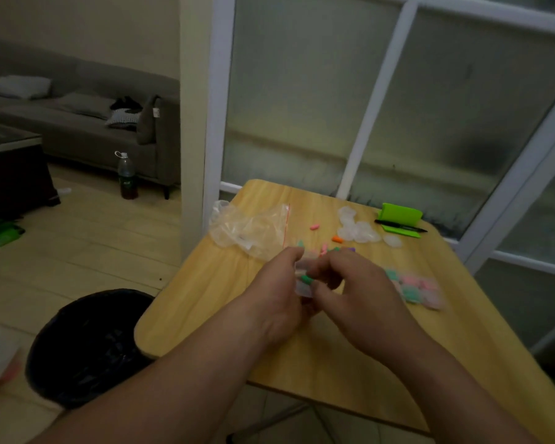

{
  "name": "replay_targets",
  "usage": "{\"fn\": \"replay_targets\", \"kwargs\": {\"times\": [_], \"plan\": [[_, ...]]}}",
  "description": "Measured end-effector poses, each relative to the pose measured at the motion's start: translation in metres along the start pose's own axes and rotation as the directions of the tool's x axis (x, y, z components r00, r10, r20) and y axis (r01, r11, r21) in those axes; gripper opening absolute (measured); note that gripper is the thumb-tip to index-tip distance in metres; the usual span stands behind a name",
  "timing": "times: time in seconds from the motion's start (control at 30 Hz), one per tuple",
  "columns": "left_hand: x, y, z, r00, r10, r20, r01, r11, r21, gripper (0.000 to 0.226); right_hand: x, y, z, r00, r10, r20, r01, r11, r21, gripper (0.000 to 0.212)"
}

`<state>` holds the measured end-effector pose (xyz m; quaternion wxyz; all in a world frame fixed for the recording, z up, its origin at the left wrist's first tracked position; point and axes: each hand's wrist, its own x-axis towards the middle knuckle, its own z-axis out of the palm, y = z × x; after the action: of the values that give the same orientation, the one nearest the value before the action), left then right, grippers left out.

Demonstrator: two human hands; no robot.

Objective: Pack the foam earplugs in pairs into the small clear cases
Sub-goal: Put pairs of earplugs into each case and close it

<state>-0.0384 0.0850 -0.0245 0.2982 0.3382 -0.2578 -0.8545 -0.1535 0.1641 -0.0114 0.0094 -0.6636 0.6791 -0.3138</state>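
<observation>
Both hands meet above the middle of the wooden table [302, 357]. My left hand [279, 293] grips a small clear case [303, 285] with a green earplug [306, 278] at its opening. My right hand [359, 290] has its fingers curled at the same case, pinching at the earplug. Loose earplugs lie behind the hands: a pink one [315, 225], an orange one [337, 239] and several more partly hidden by my fingers. Empty clear cases [356, 227] are heaped further back. Filled cases [414, 286] with green and pink earplugs lie to the right.
A crumpled clear zip bag [250, 229] lies at the table's left back corner. A green holder [399, 214] and a black pen [399, 226] sit at the back right. A black-lined bin [90, 344] stands on the floor left of the table. Glass panels rise behind.
</observation>
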Motion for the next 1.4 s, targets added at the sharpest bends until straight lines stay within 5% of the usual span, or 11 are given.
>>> {"fn": "replay_targets", "kwargs": {"times": [0.33,0.57,0.83,1.1,1.4], "plan": [[0.004,-0.002,0.005,0.998,0.011,0.054,-0.012,1.0,0.015,0.047,-0.003,0.017,0.004,0.999,-0.009,0.035,0.009,1.0,-0.003,0.013],[0.007,-0.001,-0.006,0.999,0.043,-0.026,-0.04,0.991,0.126,0.041,0.01,0.031,-0.002,0.989,0.109,-0.096,-0.101,0.991,0.085,0.016],[0.009,0.009,-0.015,0.988,0.098,-0.116,-0.083,0.988,0.127,0.045,0.085,0.07,0.02,0.979,0.2,-0.046,-0.204,0.974,-0.099,0.022],[0.009,0.021,-0.022,0.988,0.103,-0.111,-0.094,0.992,0.084,0.037,0.139,0.078,0.05,0.955,0.225,0.196,-0.161,0.942,-0.294,0.036],[0.007,0.022,-0.02,0.988,0.104,-0.113,-0.095,0.992,0.082,0.038,0.136,0.075,0.054,0.961,0.231,0.15,-0.184,0.943,-0.276,0.012]]}}
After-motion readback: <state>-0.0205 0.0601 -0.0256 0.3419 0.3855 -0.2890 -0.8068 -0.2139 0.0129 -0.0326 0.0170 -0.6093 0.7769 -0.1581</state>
